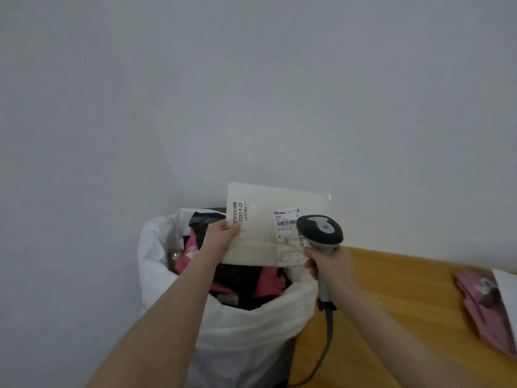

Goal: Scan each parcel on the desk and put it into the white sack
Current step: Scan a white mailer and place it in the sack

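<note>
**A:** which way's the parcel (268, 228) sitting?

**B:** over the white sack (251, 326), label facing us, long side left-right. Left hand (221, 233) pinches its left edge, right hand (327, 261) wrapped round the scanner (321, 231) handle.

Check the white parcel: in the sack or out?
Out. The left hand pinches the white parcel above the white sack, scanner at its label.

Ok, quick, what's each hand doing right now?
Left hand: pinching the white parcel by its edge.
Right hand: gripping the scanner.
</note>
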`<state>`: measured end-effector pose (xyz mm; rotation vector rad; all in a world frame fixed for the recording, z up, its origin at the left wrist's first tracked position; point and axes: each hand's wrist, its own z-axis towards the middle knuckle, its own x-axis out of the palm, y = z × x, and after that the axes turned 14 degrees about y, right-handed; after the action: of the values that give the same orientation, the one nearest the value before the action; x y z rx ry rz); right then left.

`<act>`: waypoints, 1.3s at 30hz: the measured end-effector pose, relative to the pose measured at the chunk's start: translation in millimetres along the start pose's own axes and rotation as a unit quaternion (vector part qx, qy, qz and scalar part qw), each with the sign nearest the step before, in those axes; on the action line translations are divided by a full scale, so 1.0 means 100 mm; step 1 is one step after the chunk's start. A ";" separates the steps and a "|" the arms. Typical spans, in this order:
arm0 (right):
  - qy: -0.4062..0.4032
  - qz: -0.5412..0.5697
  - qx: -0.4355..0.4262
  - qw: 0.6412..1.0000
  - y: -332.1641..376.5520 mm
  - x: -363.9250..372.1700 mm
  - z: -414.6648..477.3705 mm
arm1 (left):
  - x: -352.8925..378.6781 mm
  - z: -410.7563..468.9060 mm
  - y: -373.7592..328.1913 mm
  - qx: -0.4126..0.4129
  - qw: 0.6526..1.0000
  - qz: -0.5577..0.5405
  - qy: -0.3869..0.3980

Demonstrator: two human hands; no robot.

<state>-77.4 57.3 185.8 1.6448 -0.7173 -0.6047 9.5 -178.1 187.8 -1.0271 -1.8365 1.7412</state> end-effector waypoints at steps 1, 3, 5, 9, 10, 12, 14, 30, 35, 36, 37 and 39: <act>-0.001 -0.008 -0.003 1.000 0.04 0.23 0.12 | -0.22 0.09 0.03 -0.002 1.000 0.007 -0.012; 0.008 -0.032 -0.001 0.999 0.10 0.71 0.36 | -0.70 0.29 0.10 -0.017 0.998 0.045 -0.035; 0.023 -0.049 0.013 0.998 0.13 1.15 0.57 | -1.18 0.42 0.20 -0.046 0.992 0.113 -0.044; 0.029 -0.125 0.052 0.990 0.04 1.78 0.88 | -1.83 0.58 0.53 -0.105 0.938 0.329 -0.027; 0.031 -0.146 0.063 0.987 0.00 1.88 0.93 | -1.88 0.60 0.60 -0.116 0.926 0.359 -0.021; 0.039 -0.180 0.084 0.979 -0.08 1.99 1.03 | -1.93 0.69 0.73 -0.139 0.907 0.398 -0.009; 0.059 -0.183 0.104 0.976 -0.15 2.07 1.11 | -1.92 0.77 0.78 -0.142 0.877 0.460 -0.007; 0.038 -0.070 0.131 0.988 -0.18 2.04 1.50 | -1.64 0.93 1.16 -0.180 0.776 0.558 0.233; 0.039 -0.037 0.160 0.986 -0.32 2.21 1.48 | -1.79 1.05 1.12 -0.155 0.793 0.533 0.252; 0.039 -0.013 0.167 0.985 -0.32 2.28 1.50 | -1.78 1.07 1.09 -0.131 0.819 0.497 0.253; 0.041 0.012 0.176 0.984 -0.31 2.35 1.50 | -1.78 1.08 1.06 -0.111 0.839 0.464 0.260; 0.047 0.047 0.188 0.980 -0.28 2.49 1.51 | -1.79 1.11 1.07 -0.079 0.850 0.441 0.279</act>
<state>-14.8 -223.3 129.2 1.9586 -0.8721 -0.3325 68.9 -390.2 102.3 -2.4118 -1.1842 1.4158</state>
